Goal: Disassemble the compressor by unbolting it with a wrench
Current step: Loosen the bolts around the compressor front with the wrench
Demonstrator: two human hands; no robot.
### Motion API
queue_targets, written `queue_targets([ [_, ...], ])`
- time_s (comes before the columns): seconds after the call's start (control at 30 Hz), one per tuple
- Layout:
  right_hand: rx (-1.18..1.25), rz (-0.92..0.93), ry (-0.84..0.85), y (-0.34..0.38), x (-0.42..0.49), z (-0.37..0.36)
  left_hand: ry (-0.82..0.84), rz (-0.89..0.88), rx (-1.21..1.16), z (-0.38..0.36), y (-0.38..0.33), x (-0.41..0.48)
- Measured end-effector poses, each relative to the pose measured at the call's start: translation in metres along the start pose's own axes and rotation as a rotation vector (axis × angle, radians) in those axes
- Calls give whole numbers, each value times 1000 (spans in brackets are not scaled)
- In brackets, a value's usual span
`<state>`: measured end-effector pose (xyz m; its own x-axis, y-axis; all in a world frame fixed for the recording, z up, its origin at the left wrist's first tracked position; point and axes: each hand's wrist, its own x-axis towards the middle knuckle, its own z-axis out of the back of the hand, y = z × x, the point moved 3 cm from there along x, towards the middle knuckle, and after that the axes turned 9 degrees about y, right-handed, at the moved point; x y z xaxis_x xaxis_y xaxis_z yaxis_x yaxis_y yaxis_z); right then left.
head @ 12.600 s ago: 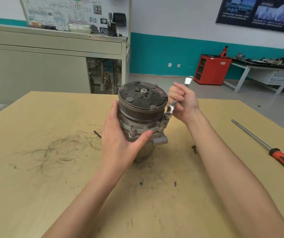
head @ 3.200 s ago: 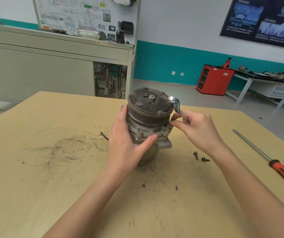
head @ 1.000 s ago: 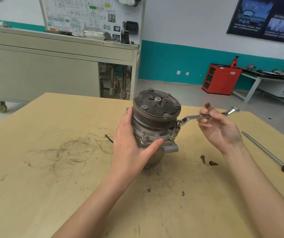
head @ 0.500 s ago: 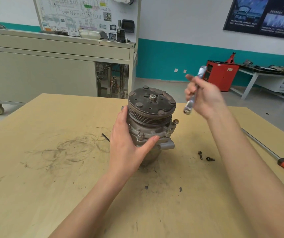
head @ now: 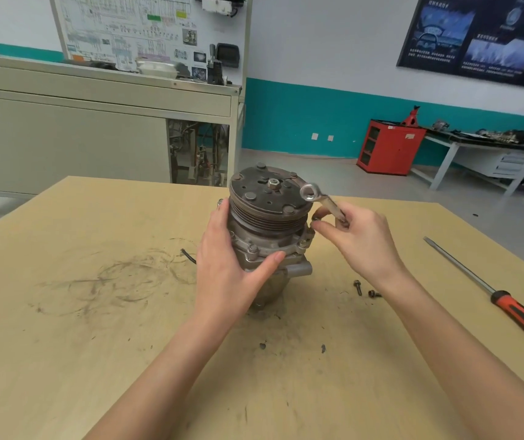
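We cannot read the wall chart (head: 146, 30) above the grey cabinet (head: 64, 138), at the left. On the smudged tan table (head: 64, 344), toward its far edge, our left hand (head: 222, 274) wraps fingers and thumb around the upright compressor (head: 267, 217). Our right hand (head: 365, 246) clamps the wrench (head: 321, 200), whose lower end is hidden. Two bolts (head: 357, 287) lie beside its wrist. The poster (head: 476, 36) is blurred; the screwdriver (head: 476, 281) runs out of view.

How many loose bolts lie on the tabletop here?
2. One small dark bolt lies right of the grey metal compressor; the second bolt lies just to its right. Others may be hidden behind the compressor.
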<state>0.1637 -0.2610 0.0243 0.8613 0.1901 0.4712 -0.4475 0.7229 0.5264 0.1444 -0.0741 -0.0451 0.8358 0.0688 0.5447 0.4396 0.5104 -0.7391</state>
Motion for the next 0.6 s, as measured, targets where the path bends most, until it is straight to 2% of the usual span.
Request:
queue_targets([
  [0.1,93,20,-91,-3,6,18,5,8,6,-1,1,0],
  [0.17,111,-76,-110,-23,12,33,9,12,1,-1,2,0],
  [0.23,45,-253,5,-56,16,40,10,11,-2,-1,2,0],
  [0.37,-136,-597,425,-120,2,22,6,2,-22,0,-1,0],
  [0.43,-175,-666,496,-139,-5,15,4,2,-33,0,-1,0],
  [0.6,-238,-705,519,-160,-10,4,7,5,-32,-1,0,0],
])
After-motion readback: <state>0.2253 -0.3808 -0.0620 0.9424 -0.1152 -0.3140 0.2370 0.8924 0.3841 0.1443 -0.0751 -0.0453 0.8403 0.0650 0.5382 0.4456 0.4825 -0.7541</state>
